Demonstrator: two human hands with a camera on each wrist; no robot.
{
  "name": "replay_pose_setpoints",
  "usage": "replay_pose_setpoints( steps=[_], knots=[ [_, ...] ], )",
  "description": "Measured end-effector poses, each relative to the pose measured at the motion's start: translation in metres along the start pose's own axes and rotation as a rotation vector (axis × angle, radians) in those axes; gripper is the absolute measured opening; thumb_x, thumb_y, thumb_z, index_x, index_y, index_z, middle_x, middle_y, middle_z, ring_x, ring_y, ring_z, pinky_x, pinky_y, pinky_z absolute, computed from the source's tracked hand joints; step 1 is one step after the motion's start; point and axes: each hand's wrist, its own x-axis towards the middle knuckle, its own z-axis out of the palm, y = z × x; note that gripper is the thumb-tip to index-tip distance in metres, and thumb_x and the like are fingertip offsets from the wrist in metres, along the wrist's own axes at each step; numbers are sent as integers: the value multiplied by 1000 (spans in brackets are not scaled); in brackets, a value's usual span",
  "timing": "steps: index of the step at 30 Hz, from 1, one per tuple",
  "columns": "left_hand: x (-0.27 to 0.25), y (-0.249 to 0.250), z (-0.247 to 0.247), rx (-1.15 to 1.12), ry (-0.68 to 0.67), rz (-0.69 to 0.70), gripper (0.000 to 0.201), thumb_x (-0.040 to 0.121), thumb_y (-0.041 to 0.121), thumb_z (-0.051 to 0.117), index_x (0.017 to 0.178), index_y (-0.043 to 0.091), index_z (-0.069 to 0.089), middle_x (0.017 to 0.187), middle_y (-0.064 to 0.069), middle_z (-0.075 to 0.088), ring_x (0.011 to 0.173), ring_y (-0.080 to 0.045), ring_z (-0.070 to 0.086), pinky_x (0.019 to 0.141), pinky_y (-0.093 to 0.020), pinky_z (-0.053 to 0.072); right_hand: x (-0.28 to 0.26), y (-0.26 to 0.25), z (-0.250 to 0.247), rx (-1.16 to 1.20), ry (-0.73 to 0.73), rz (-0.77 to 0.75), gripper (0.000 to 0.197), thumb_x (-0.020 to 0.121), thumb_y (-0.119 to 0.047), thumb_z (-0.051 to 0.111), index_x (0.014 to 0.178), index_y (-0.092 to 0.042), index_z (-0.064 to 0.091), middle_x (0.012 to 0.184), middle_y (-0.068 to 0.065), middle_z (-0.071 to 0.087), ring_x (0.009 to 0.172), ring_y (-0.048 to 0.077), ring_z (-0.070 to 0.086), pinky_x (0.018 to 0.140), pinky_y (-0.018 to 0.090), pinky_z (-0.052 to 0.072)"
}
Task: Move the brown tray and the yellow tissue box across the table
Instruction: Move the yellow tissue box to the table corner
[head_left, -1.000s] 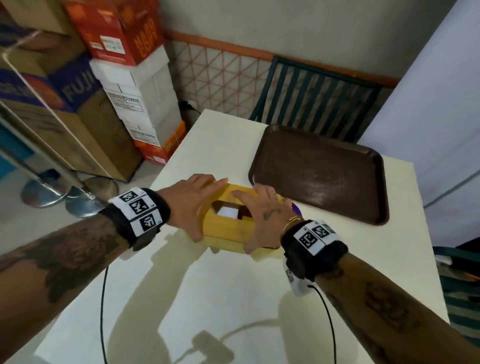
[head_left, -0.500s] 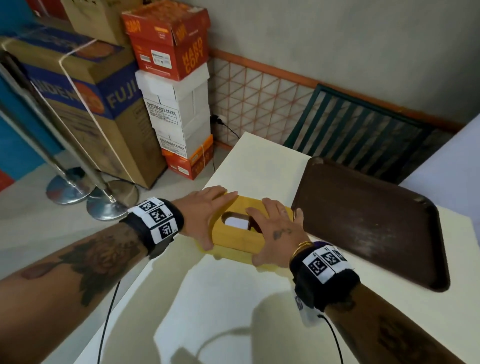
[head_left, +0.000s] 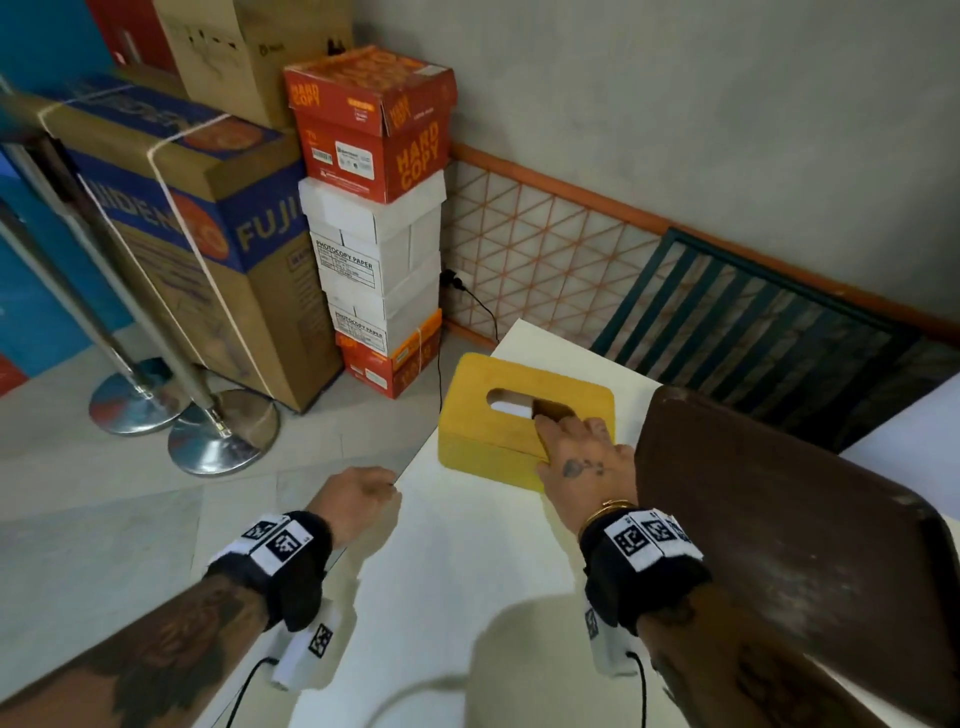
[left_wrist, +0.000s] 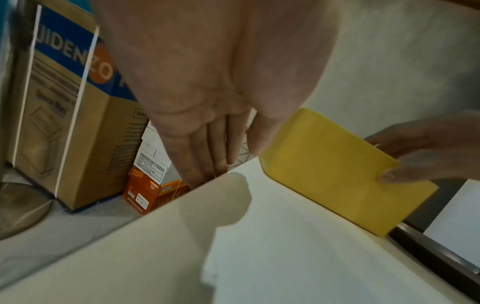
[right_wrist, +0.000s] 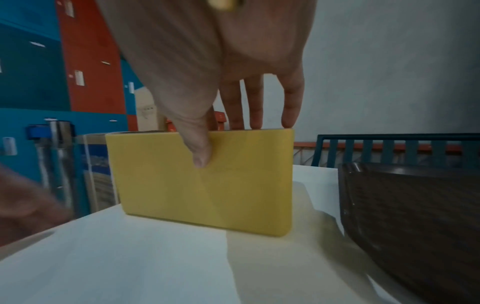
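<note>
Our right hand (head_left: 584, 457) grips the yellow tissue box (head_left: 498, 415): from the head camera we see the fingers lying over its top by the slot, while the right wrist camera shows what that view hides, the thumb (right_wrist: 200, 152) pressed on the near side face and three fingertips hooked over the top edge. The box (right_wrist: 205, 181) sits on the white table (head_left: 457, 571) at its far left corner, just beside the brown tray (head_left: 779, 545), which lies along the table's right side. Our left hand (head_left: 358, 499) holds nothing and hovers at the table's left edge, well short of the box. The head view shows only its back, seemingly curled; the left wrist camera shows its fingers (left_wrist: 200, 152) extended and relaxed, pointing down past the edge. That same view catches the right hand's thumb on the box (left_wrist: 337, 164). Beyond the table's left edge stand stacked paper cartons (head_left: 374, 218) and a large strapped cardboard box (head_left: 197, 234) on a pale floor, with two steel posts (head_left: 156, 364) nearby. A dark slatted chair back (head_left: 753, 322) stands behind the far edge, against a grey wall.
</note>
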Motion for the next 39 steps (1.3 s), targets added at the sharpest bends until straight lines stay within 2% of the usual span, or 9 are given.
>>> replay_pose_setpoints(
  steps=[2, 4, 7, 10, 15, 26, 30, 34, 39],
  knots=[
    [6, 2, 2, -3, -16, 10, 20, 90, 16, 55, 97, 19, 74, 110, -5, 75, 108, -26, 66, 95, -32, 48, 23, 5, 2, 19, 6, 60, 51, 94, -25, 52, 143, -32, 39, 137, 0, 53, 131, 30, 39, 92, 49, 43],
    [14, 6, 2, 2, -25, 16, 23, 84, 15, 55, 96, 19, 74, 99, -4, 78, 98, -25, 70, 87, -33, 53, 42, 9, 4, 17, 28, 105, 50, 93, -22, 53, 141, -31, 40, 135, 1, 54, 129, 30, 41, 91, 51, 43],
    [24, 11, 5, 38, -33, 45, 28, 82, 14, 53, 98, 27, 72, 93, 3, 76, 89, -19, 71, 77, -27, 54, 63, 13, 7, -8, 65, 150, 48, 91, -17, 55, 136, -28, 43, 126, 4, 57, 121, 31, 46, 86, 50, 45],
    [34, 11, 9, 25, 6, 40, 28, 81, 14, 58, 102, 26, 72, 99, 2, 75, 91, -19, 70, 84, -30, 56, 87, 18, 5, 1, 52, 179, 45, 91, -14, 55, 133, -26, 45, 124, 7, 58, 120, 33, 47, 86, 53, 46],
    [42, 8, 8, -1, 15, 25, 19, 81, 12, 64, 96, 18, 73, 96, -3, 76, 87, -22, 71, 88, -36, 59, 116, 27, -1, -12, 33, 216, 42, 93, -12, 52, 133, -23, 47, 123, 11, 58, 116, 38, 50, 85, 53, 49],
    [44, 2, 7, -52, -6, 17, 25, 83, 12, 63, 103, 23, 72, 98, -4, 74, 83, -23, 73, 77, -32, 60, 150, 23, -6, -1, 26, 270, 38, 95, -9, 46, 131, -20, 50, 127, 16, 58, 116, 43, 51, 86, 54, 49],
    [46, 3, 4, -41, -18, 15, 25, 82, 13, 65, 103, 23, 72, 100, -2, 74, 82, -22, 73, 76, -30, 60, 151, 20, -7, 6, 30, 262, 36, 94, -8, 45, 128, -18, 51, 123, 17, 59, 113, 44, 53, 86, 54, 52],
    [47, 6, 2, -23, -27, 19, 23, 82, 13, 67, 103, 21, 72, 100, -2, 74, 83, -22, 73, 77, -29, 58, 150, 21, -11, 13, -2, 256, 40, 95, -8, 43, 133, -19, 48, 130, 17, 56, 118, 44, 50, 89, 55, 51],
    [47, 7, 2, -23, -29, -3, 23, 81, 13, 67, 102, 21, 71, 102, -2, 73, 84, -22, 73, 80, -32, 59, 148, 21, -15, 10, -6, 255, 38, 95, -3, 41, 129, -17, 50, 125, 20, 57, 114, 44, 53, 87, 54, 52]
  ],
)
